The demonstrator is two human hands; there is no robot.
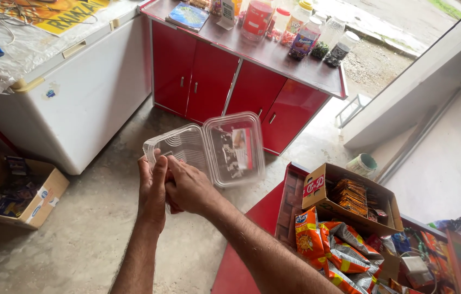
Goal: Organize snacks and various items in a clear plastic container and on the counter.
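Clear hinged plastic container [206, 148] is held open in mid-air, in front of the red cabinet [230, 87]. Left hand [152, 190] and right hand [187, 188] meet at its near edge, fingers pinching the rim. Judged light, thin, flexible, easily cracked; best gripped at the rims near the hinge.

We see a red cabinet [230, 87] with jars [317, 38] along its top's right edge and a booklet [188, 15] near the left corner. A white chest freezer [78, 98] stands beside it. A cardboard box [15, 190] sits on the concrete floor [99, 218]; orange snack packets [328, 245] fill a red tray.
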